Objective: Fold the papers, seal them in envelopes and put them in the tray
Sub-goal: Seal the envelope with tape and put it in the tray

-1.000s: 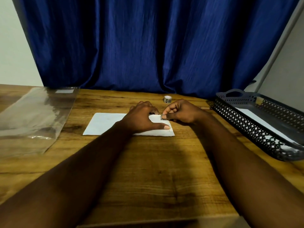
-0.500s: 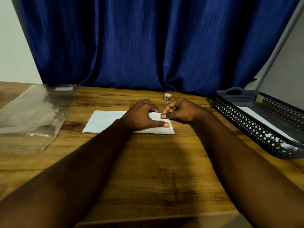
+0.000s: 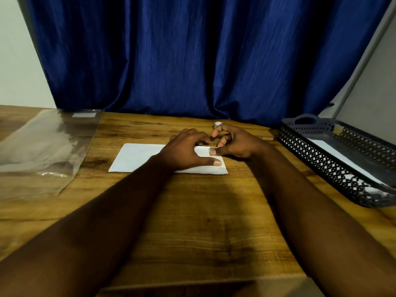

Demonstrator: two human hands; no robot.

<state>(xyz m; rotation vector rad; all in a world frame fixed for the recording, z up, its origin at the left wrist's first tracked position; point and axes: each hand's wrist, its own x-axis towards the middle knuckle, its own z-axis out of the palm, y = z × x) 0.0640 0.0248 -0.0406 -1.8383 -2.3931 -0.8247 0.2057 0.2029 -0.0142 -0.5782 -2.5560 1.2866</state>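
Observation:
A white envelope [image 3: 137,156] lies flat on the wooden table [image 3: 203,211], a little beyond the middle. My left hand [image 3: 184,150] rests on its right half and presses it down, thumb stretched along the near edge. Beside it, my right hand [image 3: 235,144] has its thumb tip pushed onto the envelope's upper right part, and the other fingers are lifted and curled apart. Whether anything lies under that thumb I cannot tell. The black perforated tray [image 3: 321,168] stands at the right with a white envelope [image 3: 342,159] inside.
A small roll of tape [image 3: 217,123] peeks out just behind my right fingers. A clear plastic sleeve [image 3: 42,146] lies at the left of the table. A blue curtain [image 3: 192,61] hangs along the far edge.
My right hand's pinch has opened: the fingers lifted while the thumb stays down on the envelope. My left hand and the envelope have not moved.

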